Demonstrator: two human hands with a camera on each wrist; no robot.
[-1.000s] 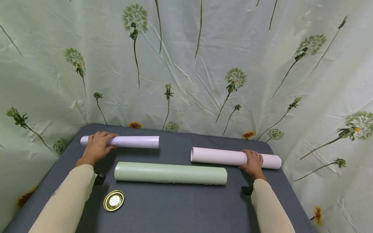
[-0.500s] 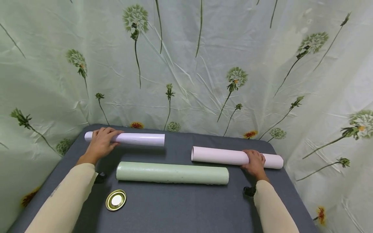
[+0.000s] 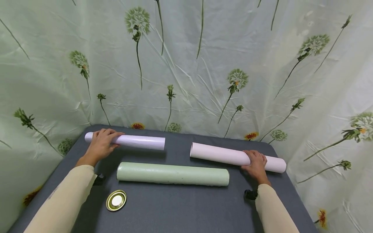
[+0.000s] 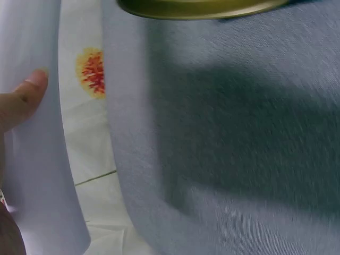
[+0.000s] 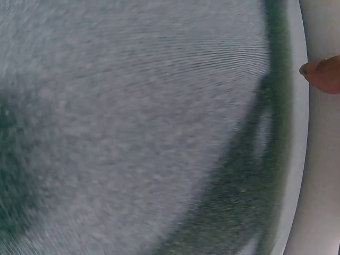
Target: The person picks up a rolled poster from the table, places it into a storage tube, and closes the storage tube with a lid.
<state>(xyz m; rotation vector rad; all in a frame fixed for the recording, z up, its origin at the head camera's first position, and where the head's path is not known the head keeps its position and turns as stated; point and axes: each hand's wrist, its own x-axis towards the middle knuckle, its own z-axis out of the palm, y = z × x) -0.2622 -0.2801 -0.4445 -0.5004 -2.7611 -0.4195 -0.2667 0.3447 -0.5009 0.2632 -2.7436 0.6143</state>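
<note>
two hands (image 3: pixel 100 147) (image 3: pixel 256 164) grip lilac tube (image 3: pixel 141 142), pink tube (image 3: pixel 220 154) | gap between | pink end near table edge (image 3: pixel 293 194)

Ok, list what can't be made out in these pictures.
Lavender roll, head view: partly hidden by the left hand.
Pink roll, head view: partly hidden by the right hand.
Gold disc, left wrist view: mostly cut off by the top edge.
The right hand, right wrist view: mostly cut off by the right edge.

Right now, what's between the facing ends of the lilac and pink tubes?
Nothing but bare grey tabletop between the lilac tube and pink tube; head view shows it.
</note>
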